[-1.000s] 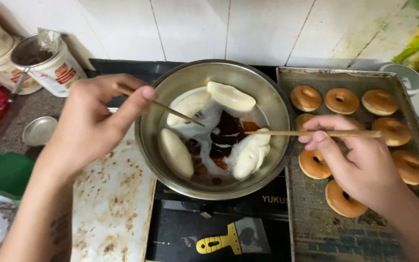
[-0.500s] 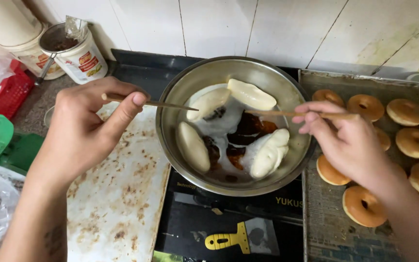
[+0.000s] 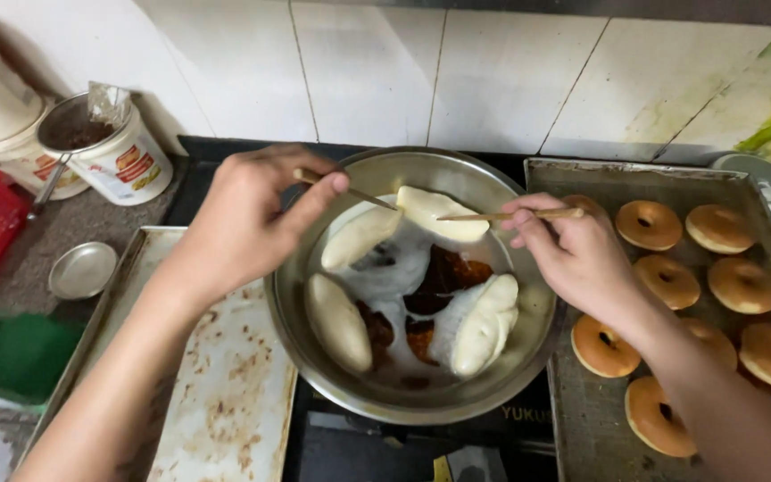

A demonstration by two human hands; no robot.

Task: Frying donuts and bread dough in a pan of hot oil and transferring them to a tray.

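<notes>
The lower edge of the frame cuts off both forearms and the front of the stove (image 3: 493, 451). The right edge cuts the baking tray (image 3: 582, 419) at the right side, and the person's right wrist covers part of the browned doughnuts (image 3: 649, 225) that lie on it. What the dark brown matter in the middle of the pan is, I cannot tell; white foam hides the liquid around it.

The left hand (image 3: 243, 223), in the upper middle of the frame, is closed around a thin wooden stick (image 3: 350, 190), pinched between thumb and forefinger. The right hand (image 3: 573, 254), at the middle right, is closed in the same way on a second wooden stick (image 3: 510, 215). Both sticks point inward, and their tips meet at one pale dough piece (image 3: 443, 212) in the upper part of the metal pan (image 3: 403, 406). This piece lies between the two hands, touching the stick tips but not the fingers.

Three more pale dough pieces float in the pan: one (image 3: 359, 236) just left of the held piece, one (image 3: 339, 321) at the lower left, one (image 3: 485, 323) at the lower right.

At the lower left of the frame lies a stained empty tray (image 3: 216, 402), and in the upper left stands a round tin with a spoon (image 3: 104, 147).
</notes>
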